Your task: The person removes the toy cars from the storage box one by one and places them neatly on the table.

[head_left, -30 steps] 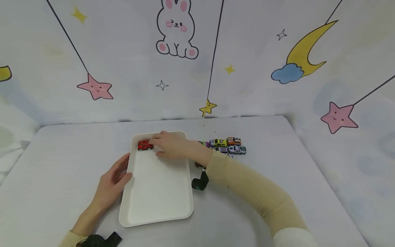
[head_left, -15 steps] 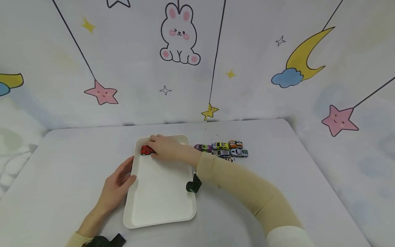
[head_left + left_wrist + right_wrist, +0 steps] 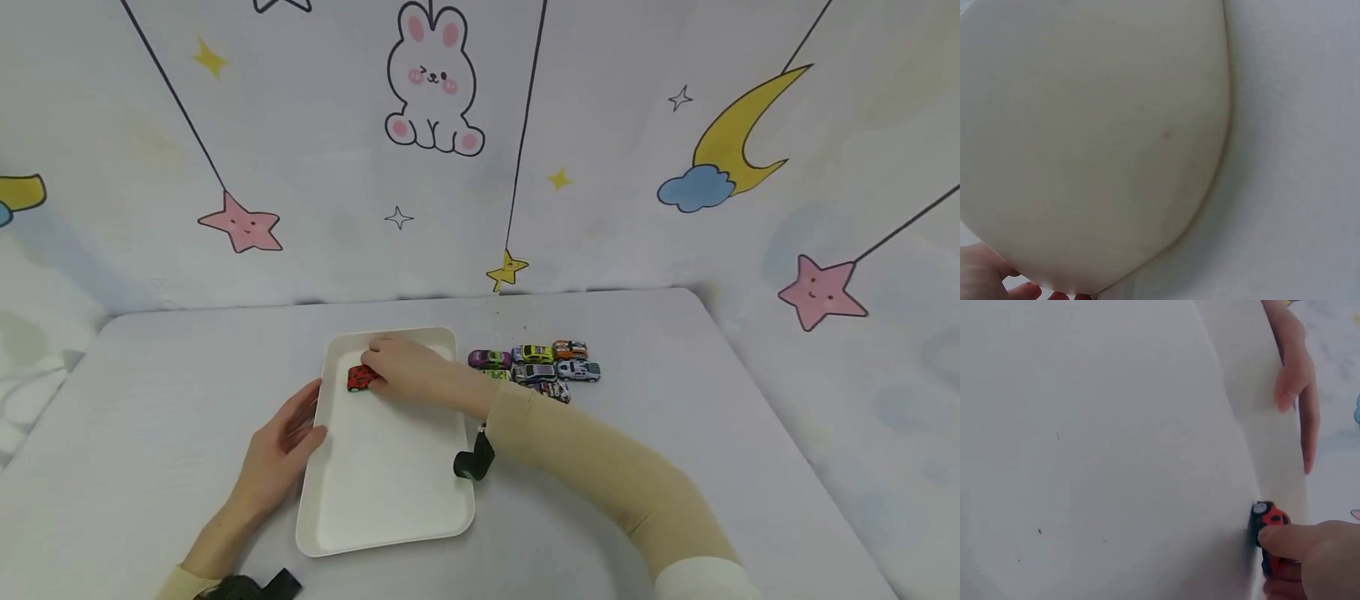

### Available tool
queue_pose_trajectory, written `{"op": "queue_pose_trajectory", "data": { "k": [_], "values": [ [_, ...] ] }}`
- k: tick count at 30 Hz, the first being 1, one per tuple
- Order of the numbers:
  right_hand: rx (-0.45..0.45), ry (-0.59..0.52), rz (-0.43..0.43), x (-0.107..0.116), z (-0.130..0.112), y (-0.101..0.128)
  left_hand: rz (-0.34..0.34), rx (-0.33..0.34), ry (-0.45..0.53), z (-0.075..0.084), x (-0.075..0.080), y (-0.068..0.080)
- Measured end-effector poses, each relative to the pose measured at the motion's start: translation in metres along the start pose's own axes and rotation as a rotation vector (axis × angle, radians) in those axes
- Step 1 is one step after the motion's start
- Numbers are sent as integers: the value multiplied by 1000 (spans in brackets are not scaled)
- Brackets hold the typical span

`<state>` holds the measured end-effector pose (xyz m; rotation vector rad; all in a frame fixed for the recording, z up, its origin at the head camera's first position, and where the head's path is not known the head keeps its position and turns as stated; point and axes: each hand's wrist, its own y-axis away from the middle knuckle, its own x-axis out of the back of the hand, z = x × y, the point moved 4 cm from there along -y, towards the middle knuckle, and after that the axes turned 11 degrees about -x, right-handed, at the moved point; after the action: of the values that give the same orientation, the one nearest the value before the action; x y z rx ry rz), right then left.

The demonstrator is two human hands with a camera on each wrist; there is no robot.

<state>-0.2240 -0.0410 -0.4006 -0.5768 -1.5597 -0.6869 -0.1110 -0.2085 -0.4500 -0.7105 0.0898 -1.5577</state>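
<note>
The right hand [image 3: 401, 368] pinches a red toy car [image 3: 361, 377] at the white tray's [image 3: 390, 492] far left corner, while the left hand [image 3: 281, 446], fingers relaxed, steadies its left rim.

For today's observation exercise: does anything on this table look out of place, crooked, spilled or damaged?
Nothing looks spilled or broken. The white tray sits slightly askew on the table, the left hand at its rim. The right hand holds a red toy car inside it; the other toy cars sit bunched just right of the tray.
</note>
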Motion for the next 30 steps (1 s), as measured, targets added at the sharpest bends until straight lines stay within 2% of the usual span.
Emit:
{"op": "queue_pose_trajectory", "data": {
  "k": [7, 13, 20, 30],
  "values": [
    [-4, -68, 26, 6, 18, 30, 1, -7, -24, 1, 1, 0],
    [26, -198, 92, 2, 35, 60, 9, -23, -22, 0, 1, 0],
    [63, -356, 316, -2, 53, 92, 2, -34, -21, 0, 1, 0],
    [-21, -444, 612, -23, 81, 151, 3, -30, -28, 1, 0, -1]
  ]
}}
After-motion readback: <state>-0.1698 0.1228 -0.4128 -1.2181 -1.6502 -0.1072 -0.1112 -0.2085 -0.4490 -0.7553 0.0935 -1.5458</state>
